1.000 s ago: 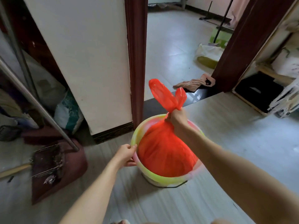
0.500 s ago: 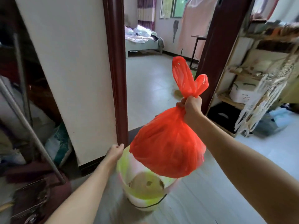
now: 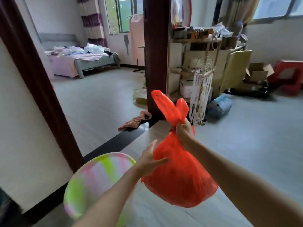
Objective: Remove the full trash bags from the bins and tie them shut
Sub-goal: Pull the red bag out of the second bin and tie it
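A full orange-red trash bag (image 3: 178,176) hangs in the air in front of me, clear of the bin. My right hand (image 3: 184,132) grips its gathered neck just below the two upright ears. My left hand (image 3: 151,158) lies with straight fingers against the bag's left side. The green, pink and white bin (image 3: 91,179) stands on the floor at the lower left, blurred, its inside partly hidden by my left forearm.
A dark brown door frame (image 3: 37,89) and white wall rise on the left. A dark post (image 3: 155,51) and cluttered shelf (image 3: 196,63) stand ahead. A crumpled cloth (image 3: 136,121) lies on the threshold. A bed (image 3: 82,61) sits in the far room.
The bag went from inside the bin to hanging clear of it, to the right. My left hand left the bin's rim and now touches the bag's side. The view tilted up.
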{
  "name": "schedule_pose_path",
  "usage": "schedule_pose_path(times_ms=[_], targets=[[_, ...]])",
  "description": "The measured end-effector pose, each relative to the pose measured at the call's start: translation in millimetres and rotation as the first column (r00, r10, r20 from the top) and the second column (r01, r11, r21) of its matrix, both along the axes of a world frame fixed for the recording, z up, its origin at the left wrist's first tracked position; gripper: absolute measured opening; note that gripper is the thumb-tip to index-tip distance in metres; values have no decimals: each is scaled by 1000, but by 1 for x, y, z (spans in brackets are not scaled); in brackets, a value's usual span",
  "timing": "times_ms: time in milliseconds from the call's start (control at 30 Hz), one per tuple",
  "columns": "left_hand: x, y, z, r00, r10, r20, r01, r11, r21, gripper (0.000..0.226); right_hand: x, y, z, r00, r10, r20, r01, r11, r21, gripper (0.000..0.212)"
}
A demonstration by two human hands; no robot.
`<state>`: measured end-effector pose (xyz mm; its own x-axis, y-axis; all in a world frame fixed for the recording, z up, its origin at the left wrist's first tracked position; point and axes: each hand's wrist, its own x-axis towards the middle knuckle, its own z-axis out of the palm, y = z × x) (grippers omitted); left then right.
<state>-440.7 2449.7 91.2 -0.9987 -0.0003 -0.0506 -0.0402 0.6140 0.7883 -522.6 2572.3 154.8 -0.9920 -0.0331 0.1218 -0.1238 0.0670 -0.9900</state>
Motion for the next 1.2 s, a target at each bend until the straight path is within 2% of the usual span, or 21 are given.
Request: schedule_pose_path(times_ms=[167, 233, 367, 500, 567, 633, 700, 733, 800, 867, 933, 1000, 1067, 1133, 1200], targets=[[-16, 46, -64, 981, -110, 159, 112, 994, -6, 103, -1, 56, -71, 998, -53, -30, 59, 961, 270, 40], [-24, 61, -94, 960, -148, 236, 149, 989, 10, 107, -6, 79, -104, 999, -49, 14, 41, 935, 352, 39], [-52, 89, -147, 926, -230, 300, 222, 973, 61, 115, -21, 111, -164, 986, -82, 148, -9, 848, 530, 24], [-80, 125, -188, 930, -285, 231, 297, 955, -20, 121, -47, 121, -191, 980, -108, 169, 19, 889, 457, 29], [-96, 139, -202, 955, -233, 183, 238, 971, -4, 120, -62, 127, -195, 976, -81, 200, -14, 902, 431, 28], [-112, 148, -208, 980, -146, 134, 147, 989, 2, 105, -71, 137, -194, 970, -54, 236, -42, 922, 386, 26], [-128, 156, -208, 985, -143, 92, 146, 989, -32, 59, -74, 155, -194, 979, -9, 204, -61, 940, 336, 16], [-135, 159, -208, 982, -162, 94, 166, 985, -41, 40, -75, 166, -198, 979, 8, 204, -74, 946, 315, 20], [-144, 163, -206, 980, -140, 138, 141, 990, 5, 41, -69, 192, -208, 965, 8, 263, -88, 953, 291, 62], [-152, 162, -209, 980, -38, 197, 12, 991, 135, 41, -56, 213, -222, 947, 16, 320, -112, 953, 282, 96], [-158, 160, -214, 959, 50, 280, -134, 948, 289, 30, -37, 224, -236, 944, 105, 313, -211, 921, 329, 112], [-160, 161, -218, 930, 54, 363, -219, 876, 431, 21, -27, 225, -252, 936, 156, 315, -288, 853, 435, 122], [-160, 164, -219, 894, 57, 443, -315, 784, 535, 23, -31, 221, -261, 951, 83, 298, -217, 865, 452, 120], [-159, 163, -219, 856, 69, 512, -419, 673, 610, 27, -39, 215, -264, 963, -6, 269, -84, 942, 324, 98], [-157, 159, -219, 843, 90, 531, -468, 609, 640, 28, -44, 212, -265, 952, -55, 302, -20, 970, 241, 70]])
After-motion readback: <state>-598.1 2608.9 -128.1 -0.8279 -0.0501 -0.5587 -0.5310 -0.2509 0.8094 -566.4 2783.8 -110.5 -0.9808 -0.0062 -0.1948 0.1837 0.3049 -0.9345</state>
